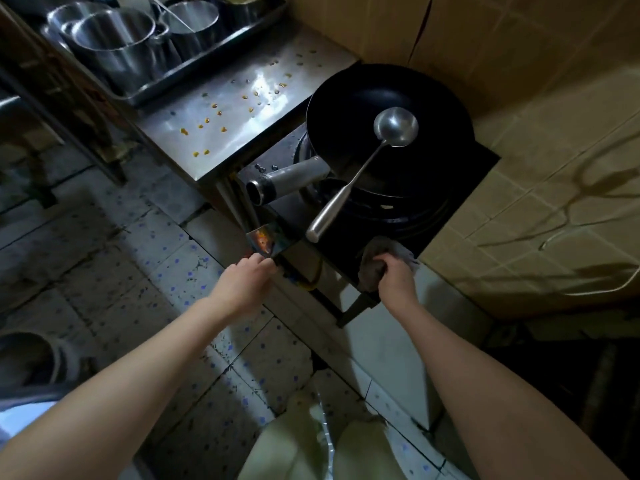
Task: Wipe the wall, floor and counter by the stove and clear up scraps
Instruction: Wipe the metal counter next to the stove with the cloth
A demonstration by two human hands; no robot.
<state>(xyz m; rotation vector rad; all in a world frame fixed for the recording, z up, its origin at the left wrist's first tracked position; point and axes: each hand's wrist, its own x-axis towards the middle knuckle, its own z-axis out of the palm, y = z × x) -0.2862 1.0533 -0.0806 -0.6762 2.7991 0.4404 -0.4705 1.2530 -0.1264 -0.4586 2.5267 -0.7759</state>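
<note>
Floor (104, 271), far left: speckled tile with grimy streaks and dark marks; looks unwiped.
Counter (173, 133): steel top strewn with yellow scraps (207, 121), droplets among them; not yet cleared.
Left hand (244, 284): reaches to a small coloured card (265, 240) at the stove's near-left corner, fingertips at its lower edge. Pinching or only touching, cannot tell.
Stove (450, 188): wok (346, 109) with ladle (394, 126) sits on the burner.
Right hand (396, 275): fingers curled tight round a grey cloth (372, 261), pressed on the stove's near-right corner. The cloth is bunched; its length runs from the stove top down over the front edge, toward the person.
Wall (519, 168), right: tiled, shadowed; state unclear.
Judgement: early, most wiping left.
</note>
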